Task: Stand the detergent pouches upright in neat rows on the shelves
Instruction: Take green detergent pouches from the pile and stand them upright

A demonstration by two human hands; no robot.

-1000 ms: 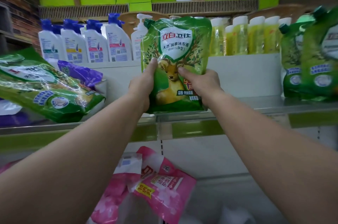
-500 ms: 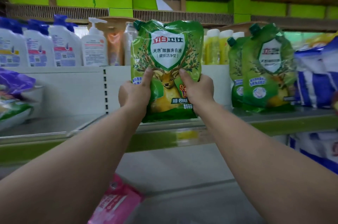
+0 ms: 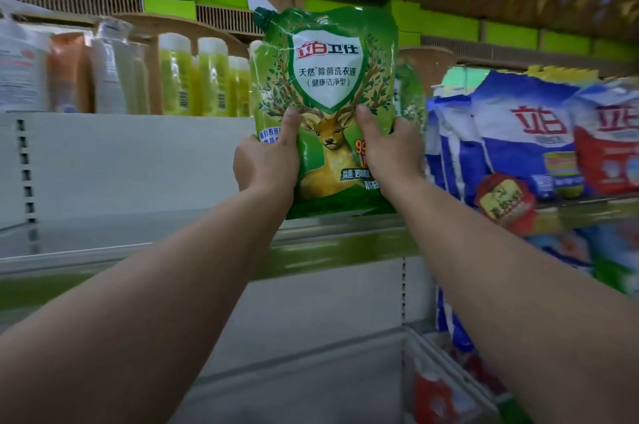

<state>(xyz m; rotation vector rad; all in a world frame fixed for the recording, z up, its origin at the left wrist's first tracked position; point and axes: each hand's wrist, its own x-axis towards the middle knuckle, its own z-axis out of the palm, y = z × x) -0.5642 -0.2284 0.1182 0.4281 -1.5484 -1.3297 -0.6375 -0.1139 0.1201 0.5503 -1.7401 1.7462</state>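
Observation:
I hold a green detergent pouch (image 3: 328, 77) with a deer and a white shield label upright in front of the middle shelf (image 3: 138, 237). My left hand (image 3: 266, 160) grips its lower left edge, thumb on the front. My right hand (image 3: 390, 150) grips its lower right edge the same way. The pouch's bottom hangs just above the shelf's front lip. Right behind it, a sliver of another green pouch (image 3: 411, 102) shows on the shelf.
Blue and white detergent bags (image 3: 518, 133) and a red and white one (image 3: 608, 143) stand on the shelf to the right. Yellow bottles (image 3: 204, 77) and white bottles (image 3: 110, 74) line the higher shelf at the left. Below lies a lower shelf (image 3: 276, 371).
The view has swung right along the shelf and the pouch went with it, both hands keeping their grip. The standing green pouches are now mostly hidden behind the held one.

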